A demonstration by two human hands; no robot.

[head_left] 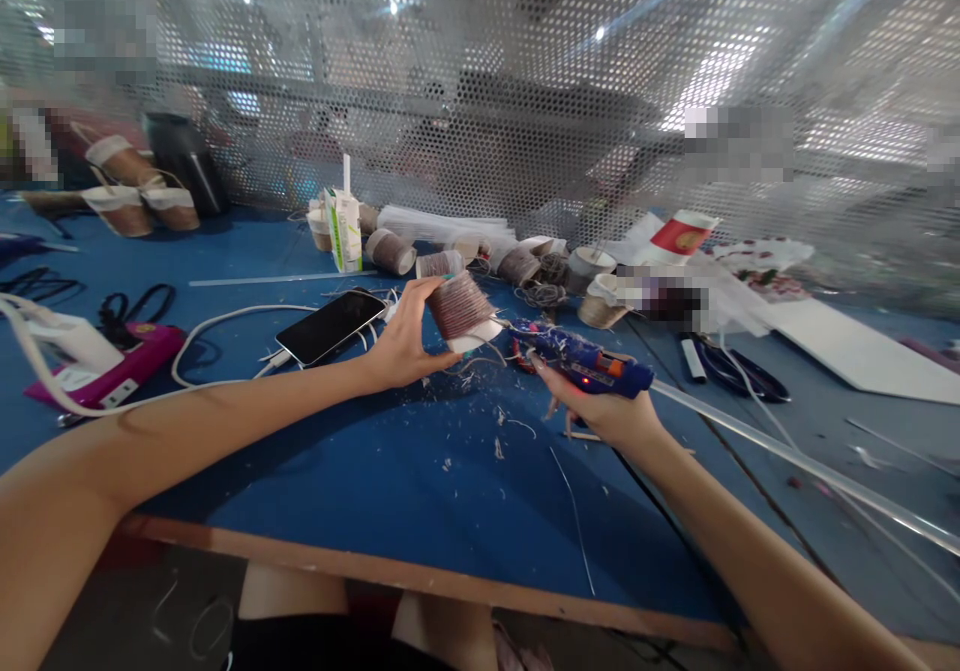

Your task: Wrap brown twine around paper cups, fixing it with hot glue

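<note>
My left hand (409, 341) grips a small paper cup (459, 309) wound with brown cord, thumb below and fingers above. The cup is tilted, its white rim facing down and to the right. In my right hand (592, 401) is a blue hot glue gun (577, 356) with a small red light lit on its side. Its nozzle points left and is close to the cup's wrapped side; whether it touches I cannot tell. A long clear glue stick (795, 456) runs out of the gun's back end. A loose cord end hangs near the cup's rim.
A phone (330, 327), white cables and a magenta power strip (112, 366) lie on the left of the blue table (360, 481). Several cord-wrapped cups (390, 251) and a drink carton (345, 231) stand behind. White board (877, 351) lies right. A perforated metal screen (465, 81) closes the back.
</note>
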